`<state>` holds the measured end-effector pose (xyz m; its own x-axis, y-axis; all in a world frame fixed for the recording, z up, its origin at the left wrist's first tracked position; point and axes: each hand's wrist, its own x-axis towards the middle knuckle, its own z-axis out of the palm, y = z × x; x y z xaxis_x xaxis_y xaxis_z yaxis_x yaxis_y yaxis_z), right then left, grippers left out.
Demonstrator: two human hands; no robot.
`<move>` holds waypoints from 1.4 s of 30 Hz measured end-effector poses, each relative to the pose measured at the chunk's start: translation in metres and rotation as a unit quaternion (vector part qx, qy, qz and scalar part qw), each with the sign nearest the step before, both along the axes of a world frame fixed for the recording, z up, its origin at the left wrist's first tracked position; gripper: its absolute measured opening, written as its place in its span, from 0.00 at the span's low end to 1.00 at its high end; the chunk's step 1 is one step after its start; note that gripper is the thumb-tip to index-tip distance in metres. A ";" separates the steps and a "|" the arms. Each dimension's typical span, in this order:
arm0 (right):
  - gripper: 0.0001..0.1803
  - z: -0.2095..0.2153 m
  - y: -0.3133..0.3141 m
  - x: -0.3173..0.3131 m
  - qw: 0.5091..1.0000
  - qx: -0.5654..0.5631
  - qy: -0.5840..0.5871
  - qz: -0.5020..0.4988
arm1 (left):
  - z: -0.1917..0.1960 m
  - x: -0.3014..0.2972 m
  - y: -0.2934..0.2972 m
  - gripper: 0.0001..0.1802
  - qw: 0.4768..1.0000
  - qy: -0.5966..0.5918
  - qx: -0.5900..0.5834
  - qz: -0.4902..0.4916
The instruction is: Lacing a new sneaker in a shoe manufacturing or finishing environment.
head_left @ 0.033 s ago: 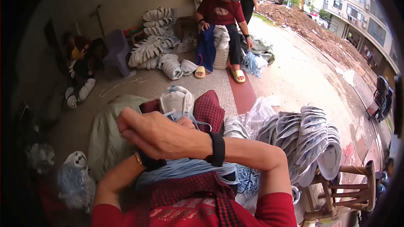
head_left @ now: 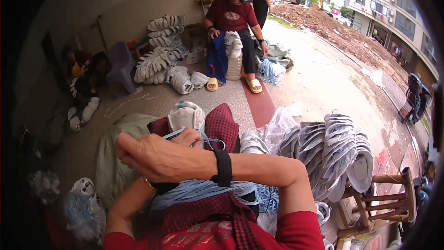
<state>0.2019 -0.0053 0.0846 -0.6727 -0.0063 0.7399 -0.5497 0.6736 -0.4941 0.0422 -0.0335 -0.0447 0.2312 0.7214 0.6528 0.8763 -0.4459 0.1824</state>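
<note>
A white shoe upper (head_left: 186, 116) stands in front of me against a red-and-black checked cloth (head_left: 222, 126). Light blue shoelace (head_left: 213, 144) loops out beside it, and a stretch of lace runs toward my right fist. My right arm reaches across my body to the left; my right hand (head_left: 150, 156) is closed, and its fingertips are turned from view. Behind that forearm, my left hand (head_left: 188, 136) sits just below the shoe upper, fingers curled by the lace. Most of it is hidden, so what it grips cannot be made out. A bundle of light blue laces (head_left: 203, 192) lies across my lap.
Stacked shoe uppers (head_left: 335, 153) rise at the right beside a wooden stool (head_left: 386, 199). More uppers lie at the lower left (head_left: 85, 208), near a grey-green sack (head_left: 113, 150). Across from me a seated person (head_left: 233, 23) handles blue laces, with piled uppers (head_left: 159, 53) alongside.
The whole view has shifted slightly. My right fist is a little farther left and lower, and more of my left hand shows beside the shoe upper.
</note>
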 end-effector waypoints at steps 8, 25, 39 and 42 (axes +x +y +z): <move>0.11 -0.078 0.073 -0.052 0.993 -0.031 0.057 -0.098 | 0.012 -0.065 -0.001 0.02 0.947 -0.263 -0.070 0.172; 0.30 -0.116 0.156 -0.063 0.989 0.025 -0.104 -0.106 | 0.021 -0.060 0.004 0.03 0.948 -0.239 -0.090 0.192; 0.35 -0.088 0.134 -0.049 0.953 -0.112 -0.268 -0.088 | 0.020 -0.053 0.000 0.02 0.951 -0.244 -0.032 0.188; 0.34 -0.088 0.138 -0.045 0.950 -0.113 -0.281 -0.080 | 0.022 -0.047 -0.002 0.02 0.955 -0.242 -0.021 0.169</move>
<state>0.1564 0.1329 -0.0039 -0.9410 0.2451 0.2335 -0.0559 0.5678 -0.8213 -0.0047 -0.0354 -0.0231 -0.3410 0.7299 0.5924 0.7778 -0.1349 0.6139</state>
